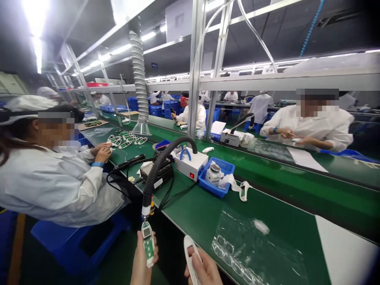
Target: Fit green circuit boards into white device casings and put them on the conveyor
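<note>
My left hand point(139, 259) is closed around a white plastic housing half with a green circuit board point(148, 246) in it; a small grey display sits near its upper end. Just past that end is the white nozzle point(145, 211) of a black corrugated hose; whether they touch I cannot tell. To the right, my right hand point(205, 269) grips a long white plastic cover point(190, 251) between thumb and fingers, a rectangular window near its top. Both hands are held apart at the near edge of the green bench point(178, 206).
A clear plastic sheet with clear parts point(255, 253) lies right. Beyond are a blue bin point(218, 190), another white housing point(244, 191) and a white box with a red switch point(190, 164). A co-worker point(59, 174) sits left, near several circuit-board housings point(126, 138). A metal post point(194, 71) rises ahead.
</note>
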A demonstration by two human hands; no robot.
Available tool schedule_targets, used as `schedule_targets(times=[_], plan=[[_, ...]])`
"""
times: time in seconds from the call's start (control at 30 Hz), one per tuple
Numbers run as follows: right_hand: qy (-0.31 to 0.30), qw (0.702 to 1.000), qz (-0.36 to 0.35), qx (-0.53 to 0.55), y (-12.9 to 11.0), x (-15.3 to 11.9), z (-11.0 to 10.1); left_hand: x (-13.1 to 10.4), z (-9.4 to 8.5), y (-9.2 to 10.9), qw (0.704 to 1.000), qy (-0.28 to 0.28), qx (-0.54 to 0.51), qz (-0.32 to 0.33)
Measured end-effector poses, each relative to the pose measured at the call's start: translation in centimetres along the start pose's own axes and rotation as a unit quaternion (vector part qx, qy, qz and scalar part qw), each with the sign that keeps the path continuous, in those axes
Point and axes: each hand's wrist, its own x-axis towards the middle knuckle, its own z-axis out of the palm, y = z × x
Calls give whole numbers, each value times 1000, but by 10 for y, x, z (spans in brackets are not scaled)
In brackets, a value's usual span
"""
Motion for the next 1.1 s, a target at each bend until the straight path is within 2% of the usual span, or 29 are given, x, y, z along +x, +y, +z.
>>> schedule_targets(times=[0.07,0.17,0.3,0.4,0.63,0.8,0.87,0.93,1.03,1.1], plan=[[-53,997,50,-20,5,18,24,5,-7,11,1000,9,-7,-1],[-116,988,101,-36,15,47,74,5,-19,13,999,31,-10,-19],[-121,982,140,-35,30,74,135,1,-37,18,996,82,-24,-36],[-108,983,148,-31,37,79,151,1,-43,24,994,96,-39,-31],[-82,990,119,-7,36,75,136,10,-32,15,995,92,-30,-11],[-113,988,100,-16,33,76,141,12,-35,17,996,83,-24,35],[-125,987,98,-22,32,75,136,14,-35,18,996,68,-14,48],[-129,986,102,-21,30,73,123,16,-32,18,998,45,6,52],[-115,987,116,-6,24,60,91,20,-26,14,998,22,33,55],[-105,982,147,47,17,46,69,19,-24,8,997,16,40,57]])
